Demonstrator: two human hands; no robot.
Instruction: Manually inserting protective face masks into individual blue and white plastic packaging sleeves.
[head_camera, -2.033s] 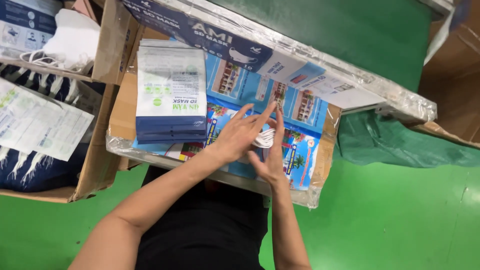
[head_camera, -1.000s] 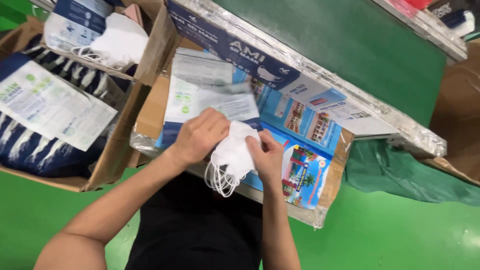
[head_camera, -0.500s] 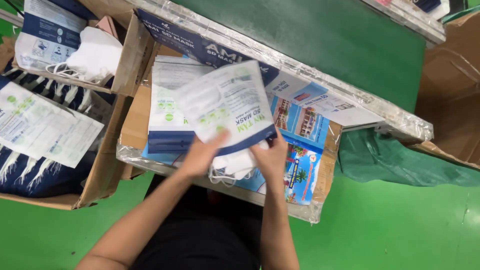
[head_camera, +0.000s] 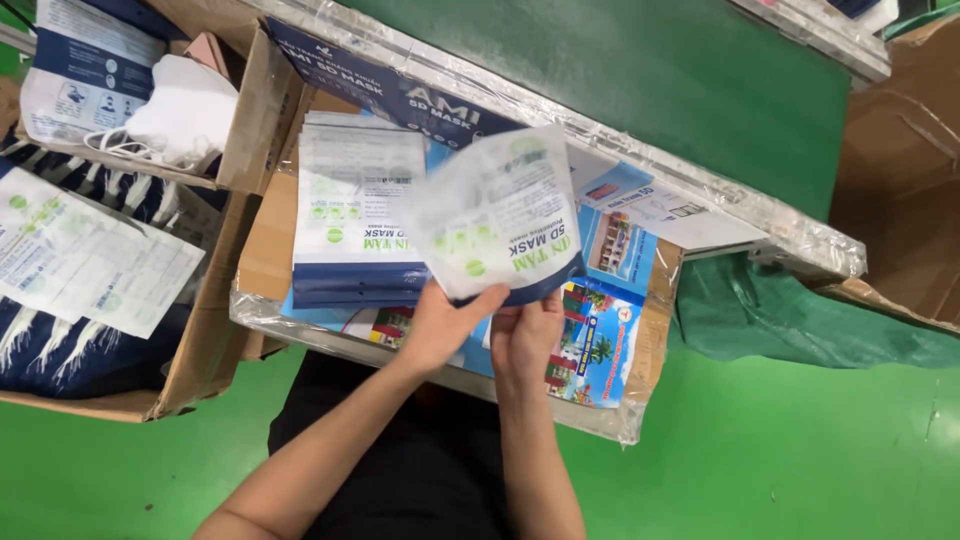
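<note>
Green floor (head_camera: 800, 460) fills the bottom of the view, running under a person in dark clothing whose 2 bare forearms reach up from the lower edge. Nearest the camera, the left hand (head_camera: 440, 325) and the right hand (head_camera: 528, 340) meet side by side at the bottom edge of a white and blue printed pouch (head_camera: 497, 215). Both hands pinch that pouch: the left thumb lies across its lower front and the right fingers close on its blue bottom strip. Held this way, the pouch stands tilted up off the surface, above the middle of a cardboard tray (head_camera: 262, 250) wrapped in clear plastic.

On the tray floor just beyond the hands lie colourful printed sheets (head_camera: 595, 345) in blue, showing buildings. Left of the held pouch, a stack of matching pouches (head_camera: 355, 220) lies flat on the tray, close beside the pouch; whether they touch cannot be told.

Farther left, an open cardboard box (head_camera: 190, 370) holds flat clear packets (head_camera: 90, 260) over dark blue ones. Behind it, another box carries loose white masks (head_camera: 185, 115) with ear loops and a pouch leaning upright at its back.

Beyond the tray rises a dark blue printed flap (head_camera: 390, 95), then a wide green belt-like surface (head_camera: 650, 70). A crumpled green cloth (head_camera: 800, 310) lies to the right, with brown cardboard (head_camera: 905, 170) above it.
</note>
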